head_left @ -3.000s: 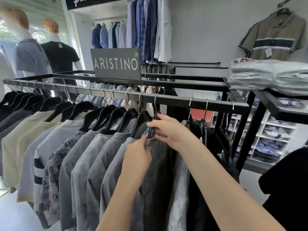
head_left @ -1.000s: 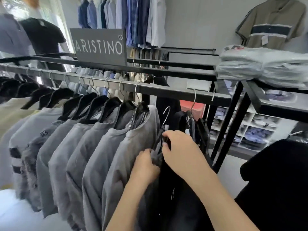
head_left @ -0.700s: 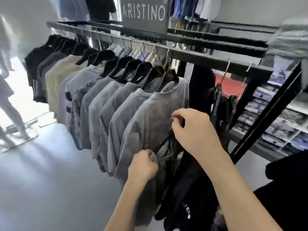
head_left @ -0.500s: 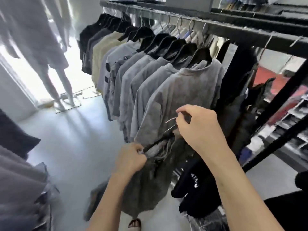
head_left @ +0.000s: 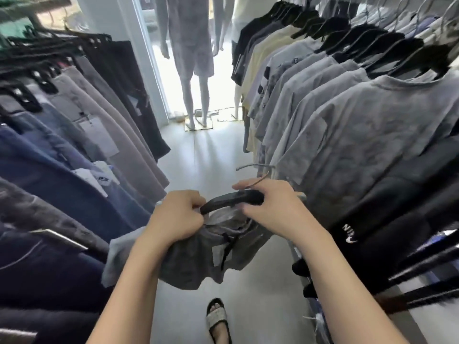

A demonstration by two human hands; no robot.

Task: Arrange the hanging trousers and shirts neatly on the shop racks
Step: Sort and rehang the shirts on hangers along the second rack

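Fingers of the right hand curl round the black hanger. The left hand clenches the grey shirt draped on it. Both sit off the racks at 6 o'clock, with hanging trousers at 9 o'clock and hanging shirts at 2 o'clock.

Bare forearms, grey open-toed sandal

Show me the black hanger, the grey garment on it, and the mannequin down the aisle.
black hanger point(head_left: 231, 199), head view, middle of its bar.
grey garment point(head_left: 190, 263), head view, fabric hanging below the hanger.
mannequin point(head_left: 190, 36), head view, its torso.
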